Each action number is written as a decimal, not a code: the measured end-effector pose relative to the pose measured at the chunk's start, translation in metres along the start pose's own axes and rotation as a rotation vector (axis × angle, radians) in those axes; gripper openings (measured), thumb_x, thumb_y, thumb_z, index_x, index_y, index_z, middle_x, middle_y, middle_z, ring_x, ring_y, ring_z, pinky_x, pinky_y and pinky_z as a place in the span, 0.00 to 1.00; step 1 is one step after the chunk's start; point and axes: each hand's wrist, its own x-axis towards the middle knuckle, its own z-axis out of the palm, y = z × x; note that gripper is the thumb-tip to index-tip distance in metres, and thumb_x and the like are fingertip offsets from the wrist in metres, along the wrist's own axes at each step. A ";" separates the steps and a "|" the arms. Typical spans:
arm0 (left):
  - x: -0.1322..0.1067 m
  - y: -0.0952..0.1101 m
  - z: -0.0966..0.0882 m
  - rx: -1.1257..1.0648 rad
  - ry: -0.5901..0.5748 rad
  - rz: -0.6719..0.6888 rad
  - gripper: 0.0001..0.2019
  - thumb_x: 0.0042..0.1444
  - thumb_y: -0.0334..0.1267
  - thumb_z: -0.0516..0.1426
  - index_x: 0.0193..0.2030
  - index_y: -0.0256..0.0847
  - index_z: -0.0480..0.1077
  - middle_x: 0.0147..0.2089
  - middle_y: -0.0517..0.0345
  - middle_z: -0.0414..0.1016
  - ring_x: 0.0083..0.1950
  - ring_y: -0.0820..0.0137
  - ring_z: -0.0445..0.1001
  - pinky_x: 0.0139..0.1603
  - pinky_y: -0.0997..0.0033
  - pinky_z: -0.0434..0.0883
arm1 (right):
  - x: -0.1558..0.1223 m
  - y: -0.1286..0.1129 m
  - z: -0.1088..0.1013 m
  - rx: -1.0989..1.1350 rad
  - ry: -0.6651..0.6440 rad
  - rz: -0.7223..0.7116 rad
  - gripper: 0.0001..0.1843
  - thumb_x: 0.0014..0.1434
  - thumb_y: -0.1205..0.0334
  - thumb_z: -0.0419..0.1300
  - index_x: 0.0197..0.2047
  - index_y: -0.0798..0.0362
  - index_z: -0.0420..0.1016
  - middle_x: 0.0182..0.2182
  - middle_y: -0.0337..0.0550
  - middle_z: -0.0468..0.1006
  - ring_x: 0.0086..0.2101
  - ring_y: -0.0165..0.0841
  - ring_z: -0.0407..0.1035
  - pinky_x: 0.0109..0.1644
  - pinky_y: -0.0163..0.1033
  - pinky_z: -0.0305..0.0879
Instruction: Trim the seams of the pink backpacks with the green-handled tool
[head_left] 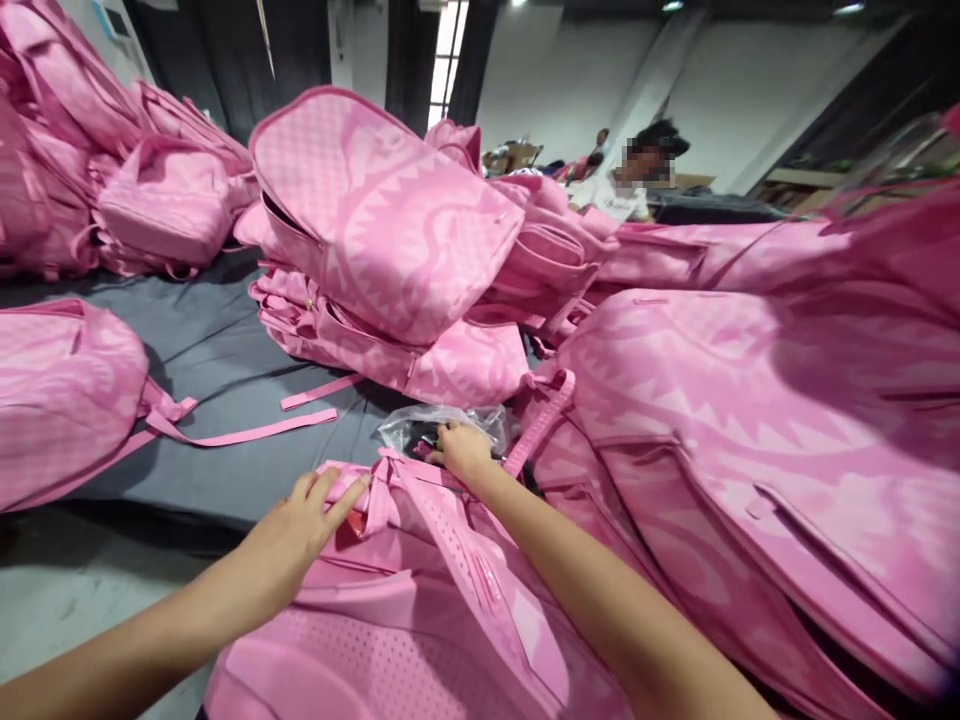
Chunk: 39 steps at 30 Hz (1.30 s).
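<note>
A pink backpack (pixel 352 640) lies in front of me, its padded back panel and perforated shoulder strap facing up. My left hand (pixel 304 520) rests on its top edge with fingers stretched out, beside a small red tag (pixel 351 530). Past the backpack's top is a clear plastic bag (pixel 480 425) containing small dark and pink pieces too small to name. My right hand (pixel 463 450) reaches over the backpack into this bag, fingers curled down among the pieces. Its fingertips are partly hidden, so what they pinch does not show.
Stacked pink backpacks (pixel 420 230) stand just beyond the bag. A large patterned backpack (pixel 720 400) crowds the right side; another backpack (pixel 67 390) lies left with loose straps. More are heaped at the far left on the dark-covered table (pixel 217 350). A person (pixel 637 180) is in the background.
</note>
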 end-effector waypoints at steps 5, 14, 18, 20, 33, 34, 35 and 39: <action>0.000 0.001 -0.011 -0.018 -0.027 0.006 0.59 0.37 0.15 0.49 0.75 0.53 0.30 0.74 0.44 0.50 0.67 0.56 0.60 0.52 0.63 0.74 | -0.003 -0.002 0.013 -0.060 0.009 -0.059 0.16 0.60 0.61 0.62 0.48 0.63 0.77 0.49 0.64 0.76 0.51 0.48 0.70 0.48 0.42 0.68; -0.002 -0.001 -0.012 -0.024 0.018 0.034 0.58 0.39 0.13 0.46 0.75 0.54 0.27 0.74 0.42 0.47 0.66 0.55 0.61 0.51 0.63 0.74 | -0.009 0.011 0.004 0.087 0.150 -0.005 0.14 0.60 0.74 0.53 0.40 0.55 0.80 0.42 0.51 0.80 0.42 0.38 0.75 0.42 0.38 0.66; 0.000 -0.002 -0.015 -0.043 -0.003 0.042 0.56 0.39 0.13 0.47 0.75 0.51 0.32 0.73 0.42 0.48 0.65 0.55 0.61 0.52 0.64 0.73 | -0.030 0.009 -0.024 0.217 0.208 0.080 0.12 0.62 0.66 0.57 0.46 0.54 0.80 0.35 0.47 0.82 0.36 0.38 0.76 0.38 0.38 0.67; 0.001 -0.002 -0.018 -0.075 0.015 0.048 0.55 0.41 0.13 0.47 0.75 0.52 0.33 0.73 0.43 0.49 0.64 0.57 0.61 0.52 0.64 0.73 | -0.054 0.001 -0.045 0.384 0.294 0.087 0.13 0.63 0.61 0.58 0.48 0.55 0.78 0.33 0.45 0.82 0.33 0.37 0.76 0.37 0.38 0.68; -0.013 0.016 -0.015 -0.590 0.283 -0.081 0.44 0.57 0.24 0.54 0.75 0.48 0.37 0.78 0.44 0.36 0.77 0.57 0.43 0.71 0.52 0.58 | -0.157 -0.090 -0.054 0.259 -0.030 -0.329 0.23 0.48 0.83 0.51 0.39 0.53 0.79 0.34 0.44 0.81 0.35 0.36 0.75 0.35 0.35 0.62; -0.017 0.018 -0.012 -0.660 0.333 -0.099 0.42 0.59 0.27 0.55 0.75 0.47 0.38 0.78 0.45 0.37 0.77 0.59 0.42 0.73 0.54 0.55 | -0.154 -0.090 -0.053 0.248 -0.078 -0.330 0.23 0.48 0.82 0.52 0.41 0.52 0.79 0.36 0.44 0.82 0.37 0.35 0.76 0.36 0.34 0.63; -0.021 0.018 -0.007 -0.727 0.377 -0.118 0.40 0.61 0.31 0.55 0.75 0.47 0.40 0.78 0.46 0.39 0.77 0.61 0.42 0.74 0.55 0.53 | -0.151 -0.090 -0.053 0.232 -0.122 -0.322 0.23 0.49 0.82 0.52 0.42 0.52 0.79 0.37 0.44 0.82 0.38 0.36 0.76 0.37 0.34 0.63; -0.045 0.015 0.024 -0.844 0.368 -0.267 0.46 0.58 0.48 0.61 0.75 0.45 0.39 0.76 0.43 0.45 0.76 0.56 0.46 0.74 0.48 0.52 | -0.142 -0.094 -0.056 0.127 -0.227 -0.290 0.17 0.57 0.76 0.55 0.43 0.51 0.79 0.37 0.46 0.84 0.39 0.38 0.77 0.37 0.36 0.63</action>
